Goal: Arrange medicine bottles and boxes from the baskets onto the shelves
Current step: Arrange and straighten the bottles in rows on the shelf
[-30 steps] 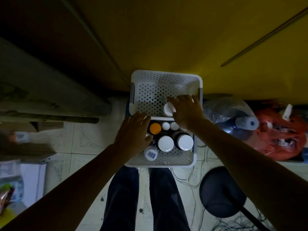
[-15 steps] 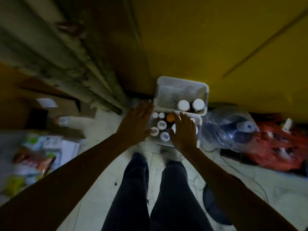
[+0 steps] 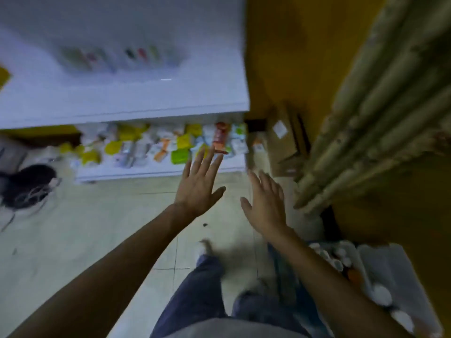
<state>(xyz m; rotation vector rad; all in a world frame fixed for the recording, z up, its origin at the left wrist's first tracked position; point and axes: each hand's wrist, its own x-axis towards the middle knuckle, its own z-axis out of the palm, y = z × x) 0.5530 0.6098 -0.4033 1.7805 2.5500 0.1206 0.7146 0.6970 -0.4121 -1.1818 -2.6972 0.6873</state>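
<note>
Both hands are up and empty: left hand [image 3: 199, 189] and right hand [image 3: 266, 203] hover over the floor [image 3: 85, 228], fingers [image 3: 203, 158] spread and holding nothing. The medicine bottles [image 3: 380, 295] sit in the white basket [image 3: 400, 269], low on our right by the right forearm, well apart from the lower shelf [image 3: 158, 170] ahead.

The risk we see is that this shelf is crowded with medicine boxes [image 3: 180, 147], so a careless placement could topple them. The basket is also near our legs, so a step could kick it. A cardboard box [image 3: 283, 132] stands just right of the shelf, and a dark, blurred object [image 3: 26, 186] lies on the left.
</note>
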